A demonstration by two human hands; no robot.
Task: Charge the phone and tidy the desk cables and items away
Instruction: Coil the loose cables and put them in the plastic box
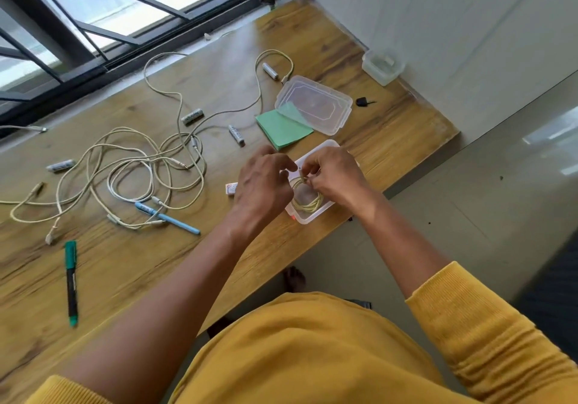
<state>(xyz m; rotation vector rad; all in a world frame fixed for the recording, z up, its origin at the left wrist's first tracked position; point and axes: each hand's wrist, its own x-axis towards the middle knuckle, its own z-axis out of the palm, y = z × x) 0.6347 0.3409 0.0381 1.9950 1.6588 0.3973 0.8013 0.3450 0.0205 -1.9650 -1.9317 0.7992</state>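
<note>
I see the wooden tabletop [391, 141] running from the window edge down to the near edge where I stand, and most of its left half is taken by a loose tangle of pale cables [131, 172]. Toward the far right corner sits a small lidded clear box [382, 66]. Nearer the middle lies an upturned clear lid [316, 103], overlapping a green pad of notes [283, 130]. At the right edge, close to me, is the open clear container [308, 214] with a coiled cable [308, 198] lying inside it. My right hand [334, 175] is over that container, fingers curled and pinching the coil at its top; my left hand [266, 178] hovers just beside it, fingers loosely bent, and I cannot tell whether it touches the coil. Near the left edge lies a green marker [71, 281], a blue pen [167, 217] sits by the tangle, and several batteries [236, 134] are scattered about.
</note>
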